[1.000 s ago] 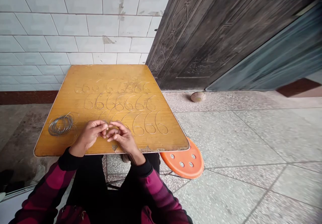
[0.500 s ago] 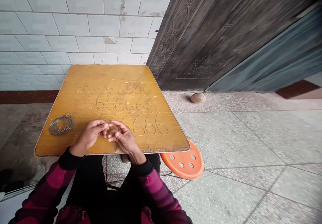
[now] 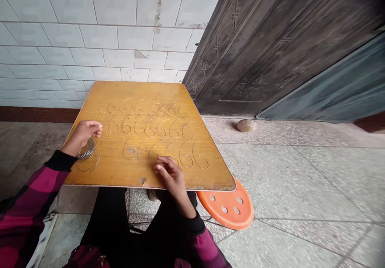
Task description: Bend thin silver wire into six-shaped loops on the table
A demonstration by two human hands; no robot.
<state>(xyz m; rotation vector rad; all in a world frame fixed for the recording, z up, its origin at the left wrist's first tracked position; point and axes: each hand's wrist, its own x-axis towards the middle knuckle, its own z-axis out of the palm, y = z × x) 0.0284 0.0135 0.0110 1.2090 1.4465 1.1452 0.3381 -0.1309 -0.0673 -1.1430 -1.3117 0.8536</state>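
My left hand [image 3: 86,132] is at the left side of the wooden table, thumb and fingers pinched together. A thin wire [image 3: 102,119] shows faintly at its fingertips. Just under that hand lies a coil of grey wire [image 3: 87,151], partly covered by the wrist, with loose loops around it. Nearer the front edge, my right hand [image 3: 173,177] hovers with loosely curled fingers, thumb and forefinger slightly apart and nothing visible between them. It partly covers the front row of wire pieces bent like the figure 6 [image 3: 200,161]. Several more such pieces lie in rows farther back.
The yellow-brown table [image 3: 114,175] has a chipped front edge. An orange stool [image 3: 228,210] sits under its right front corner. Behind are a white tiled wall [image 3: 114,9] and a dark carved door [image 3: 249,55]. A rounded stone [image 3: 246,125] lies near the door.
My hands have come apart from where they met over the front of the table. The left went leftward to the wire coil, the right moved a little right. The view shifted slightly.
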